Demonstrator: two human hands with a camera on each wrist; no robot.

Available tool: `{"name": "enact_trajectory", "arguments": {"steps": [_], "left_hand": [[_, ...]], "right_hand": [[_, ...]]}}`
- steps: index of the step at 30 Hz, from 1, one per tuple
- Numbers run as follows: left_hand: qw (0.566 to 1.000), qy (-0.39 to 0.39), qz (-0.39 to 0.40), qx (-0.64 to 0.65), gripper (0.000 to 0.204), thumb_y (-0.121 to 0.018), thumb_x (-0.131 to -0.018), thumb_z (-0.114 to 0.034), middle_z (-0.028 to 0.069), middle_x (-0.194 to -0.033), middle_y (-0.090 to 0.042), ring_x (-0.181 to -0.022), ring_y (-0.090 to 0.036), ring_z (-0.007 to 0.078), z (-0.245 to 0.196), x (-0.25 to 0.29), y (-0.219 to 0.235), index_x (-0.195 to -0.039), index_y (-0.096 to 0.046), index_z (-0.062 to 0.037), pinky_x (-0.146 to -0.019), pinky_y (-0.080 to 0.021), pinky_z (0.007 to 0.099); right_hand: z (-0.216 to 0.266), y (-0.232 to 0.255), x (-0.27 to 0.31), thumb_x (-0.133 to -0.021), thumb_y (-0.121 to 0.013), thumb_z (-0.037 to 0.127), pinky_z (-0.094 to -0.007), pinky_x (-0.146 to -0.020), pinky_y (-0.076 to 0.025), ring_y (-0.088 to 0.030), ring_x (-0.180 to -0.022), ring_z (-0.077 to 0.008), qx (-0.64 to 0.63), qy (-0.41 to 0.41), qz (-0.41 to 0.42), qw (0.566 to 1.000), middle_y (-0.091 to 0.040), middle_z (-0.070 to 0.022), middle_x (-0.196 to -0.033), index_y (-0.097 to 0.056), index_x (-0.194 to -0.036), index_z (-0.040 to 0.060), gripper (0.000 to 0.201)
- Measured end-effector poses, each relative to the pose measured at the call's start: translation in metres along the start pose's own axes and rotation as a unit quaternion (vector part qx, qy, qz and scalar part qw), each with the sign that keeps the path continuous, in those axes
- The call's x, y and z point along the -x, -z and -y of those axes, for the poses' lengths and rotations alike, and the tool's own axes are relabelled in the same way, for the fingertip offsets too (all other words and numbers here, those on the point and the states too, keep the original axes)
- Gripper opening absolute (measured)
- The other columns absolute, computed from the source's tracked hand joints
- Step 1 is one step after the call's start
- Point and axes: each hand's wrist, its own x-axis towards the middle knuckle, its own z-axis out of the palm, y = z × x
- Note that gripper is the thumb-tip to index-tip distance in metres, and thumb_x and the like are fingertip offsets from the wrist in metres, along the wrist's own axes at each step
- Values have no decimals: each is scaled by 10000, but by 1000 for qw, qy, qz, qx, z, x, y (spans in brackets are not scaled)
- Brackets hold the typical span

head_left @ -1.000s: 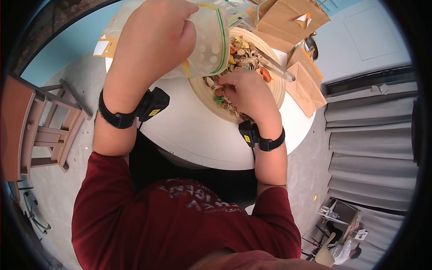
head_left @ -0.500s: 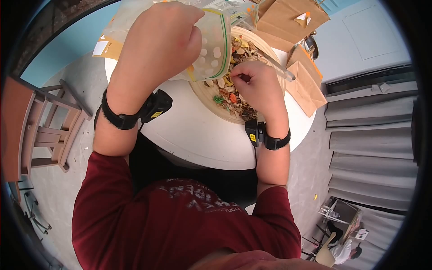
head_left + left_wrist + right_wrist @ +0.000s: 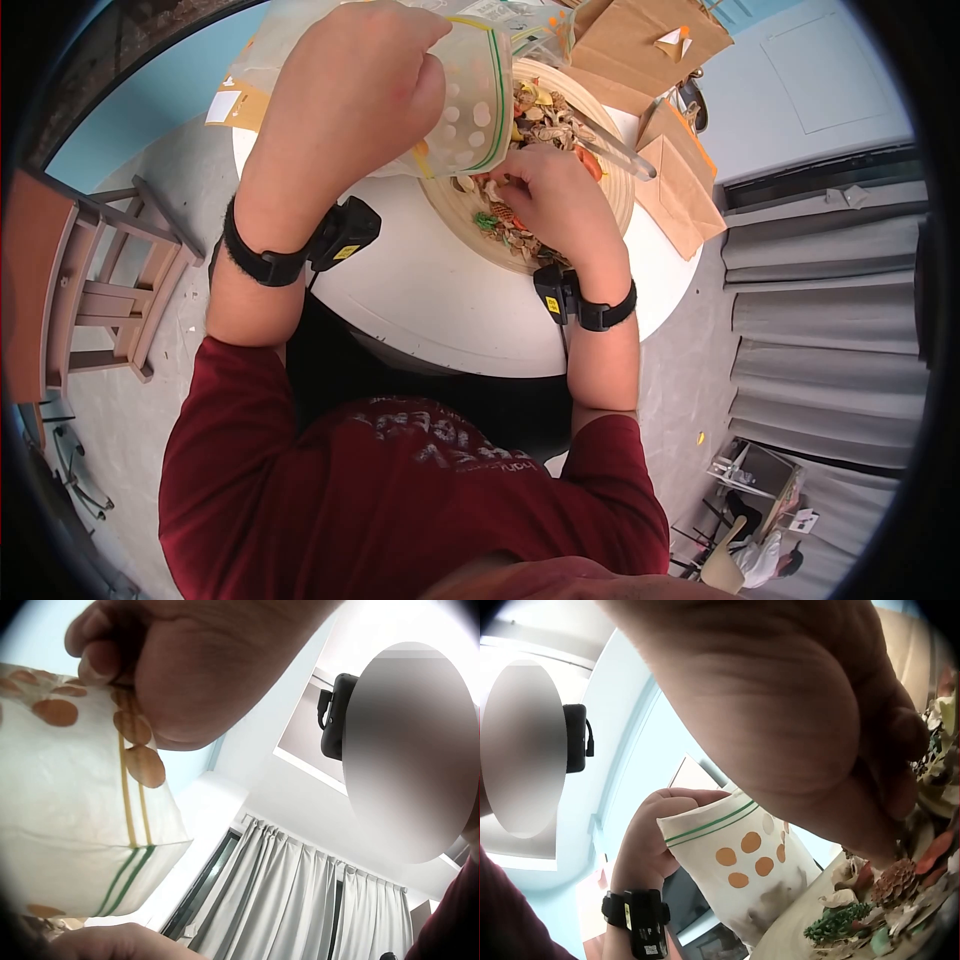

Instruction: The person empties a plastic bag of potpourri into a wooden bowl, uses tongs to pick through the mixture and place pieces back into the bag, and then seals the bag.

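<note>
My left hand (image 3: 350,110) grips a translucent zip bag (image 3: 470,110) by its edge. Orange dots and a green and yellow seal line mark the bag, whose mouth faces the potpourri. Dried potpourri (image 3: 545,125) covers a round wooden plate (image 3: 440,210). Into this pile my right hand (image 3: 570,200) reaches, fingers curled down among the pieces beside the bag's mouth. In the right wrist view its fingertips meet the pile near a small pine cone (image 3: 894,883) and a green sprig (image 3: 840,921). Some dark contents (image 3: 769,904) show through the bag's lower part.
Metal tongs (image 3: 628,158) lie across the plate's right side. Brown paper bags (image 3: 680,195) stand right and behind it on the white round table (image 3: 430,290). Another clear bag (image 3: 540,45) lies behind. A wooden chair (image 3: 120,290) is at the left.
My right hand moved right over the pile, then back left and down into it beside the bag. The left hand and bag shifted only slightly.
</note>
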Motion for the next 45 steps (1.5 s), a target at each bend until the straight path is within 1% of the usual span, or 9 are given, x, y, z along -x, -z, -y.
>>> {"name": "enact_trajectory", "arguments": {"steps": [10, 13, 19, 22, 25, 29, 35, 38, 45], "left_hand": [[1000, -12, -8, -4, 272, -588, -829, -8, 205, -897, -738, -786, -701, 383, 0, 0, -3, -1034, -764, 16, -738, -557, 436], [1000, -5, -3, -5, 271, -587, -830, -9, 205, -900, -739, -789, -702, 383, -2, 0, -3, -1034, -763, 17, -741, -558, 436], [1000, -6, 7, 2, 270, -587, -831, -11, 210, -899, -738, -787, -702, 384, -2, -1, -3, -1035, -761, 23, -743, -558, 430], [1000, 5, 9, 9, 271, -587, -834, -11, 216, -910, -738, -798, -704, 385, -1, 0, -3, -1040, -760, 27, -753, -560, 430], [999, 12, 17, 31, 277, -588, -836, -11, 224, -940, -740, -810, -705, 387, -2, 2, -5, -1053, -755, 31, -760, -562, 429], [998, 22, 53, 33, 291, -586, -831, -13, 231, -966, -738, -854, -702, 399, -5, 5, -10, -1067, -749, 39, -795, -562, 441], [996, 14, 90, -5, 297, -582, -824, -15, 233, -959, -733, -888, -695, 412, -7, 6, -14, -1063, -748, 43, -823, -552, 463], [998, 2, 68, -3, 292, -587, -822, -14, 230, -947, -732, -871, -695, 409, -6, 4, -10, -1059, -751, 40, -812, -553, 462], [998, 8, 50, 24, 282, -598, -828, -19, 225, -947, -736, -857, -700, 405, -4, 1, -2, -1055, -755, 35, -803, -557, 451]], "right_hand": [[0, -1, 2, -823, -687, 54, -468, -816, -567, -689, -936, -374, -6, 1, 0, 1000, -706, -165, -915, -774, -982, 86, 184], [-6, -6, 2, -826, -718, 26, -418, -809, -554, -690, -893, -369, -2, 28, -6, 1000, -717, -171, -911, -749, -987, 20, 165], [-3, 0, 1, -828, -702, 64, -450, -795, -559, -692, -907, -372, -11, -18, -3, 1000, -709, -162, -909, -757, -960, 77, 144], [-3, 13, 3, -831, -725, 56, -404, -717, -557, -697, -786, -314, -43, -41, -36, 998, -706, -142, -873, -742, -931, 60, 102], [5, 28, 6, -837, -769, 40, -323, -641, -536, -668, -681, -209, -149, -72, -129, 978, -698, -105, -819, -743, -939, 36, 105], [8, 23, 4, -830, -821, 13, -238, -602, -498, -622, -657, -106, -245, -23, -311, 918, -698, -63, -798, -745, -954, -8, 146], [20, 4, -4, -846, -816, -18, -230, -589, -498, -614, -697, -39, -141, 40, -290, 946, -695, -37, -805, -709, -959, -13, 156], [28, 10, 0, -836, -824, -28, -220, -585, -488, -608, -683, -48, -303, -55, -284, 908, -689, -36, -801, -653, -900, -7, 183], [24, 12, 1, -801, -836, -57, -222, -632, -511, -637, -725, -66, -277, 61, -340, 897, -680, -42, -840, -623, -820, 5, 223]]}}
